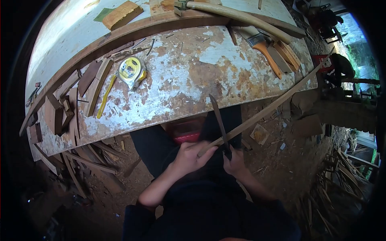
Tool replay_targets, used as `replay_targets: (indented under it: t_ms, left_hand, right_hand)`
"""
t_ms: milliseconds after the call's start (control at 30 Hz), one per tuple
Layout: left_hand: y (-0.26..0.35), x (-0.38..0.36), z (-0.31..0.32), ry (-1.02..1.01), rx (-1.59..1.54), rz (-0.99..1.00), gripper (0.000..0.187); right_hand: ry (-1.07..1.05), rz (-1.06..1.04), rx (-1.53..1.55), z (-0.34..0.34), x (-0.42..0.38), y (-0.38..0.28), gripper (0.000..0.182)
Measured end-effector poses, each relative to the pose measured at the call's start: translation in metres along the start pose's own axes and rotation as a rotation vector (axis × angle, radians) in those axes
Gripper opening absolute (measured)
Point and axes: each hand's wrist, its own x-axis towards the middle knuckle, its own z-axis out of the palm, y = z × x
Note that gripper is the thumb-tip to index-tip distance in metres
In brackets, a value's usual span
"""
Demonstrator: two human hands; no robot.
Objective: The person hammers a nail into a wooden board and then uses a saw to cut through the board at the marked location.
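My left hand (192, 157) is closed around the near end of a long, thin wooden strip (263, 112). The strip slants up to the right, past the table's front edge. In my right hand (236, 164) is the dark handle of a long knife (218, 115), its narrow blade pointing up and away from me. The blade crosses the strip just beyond my left fingers. Both hands are over my lap, on the near side of the worn, paint-flaked table (173, 94).
On the table lie a yellow tape measure (131, 73), a brush (265, 52) with an orange handle, a hammer (241, 17), a long curved wooden strip (132, 31) and wood offcuts (98, 86). Wood scraps (94, 166) litter the floor at left; more pieces (329, 193) are heaped at right.
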Motion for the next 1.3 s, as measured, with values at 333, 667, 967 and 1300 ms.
replay_targets:
  t_ms: [333,667,967,1300]
  left_hand:
    - [-0.002,0.003,0.001,0.002,0.016,-0.008,0.012]
    - [0.001,0.015,-0.003,0.023,0.033,0.029,0.012]
    - [-0.003,0.013,-0.001,-0.004,0.070,0.046,0.015]
    - [-0.001,0.019,-0.010,-0.036,0.099,0.061,0.016]
  right_hand:
    - [-0.035,0.031,0.066,0.003,0.018,0.003,0.046]
    - [-0.095,0.110,0.142,0.006,0.018,0.019,0.036]
    - [-0.066,0.053,0.141,0.004,0.019,0.021,0.027]
    - [-0.157,0.080,0.094,0.000,0.024,0.023,0.030]
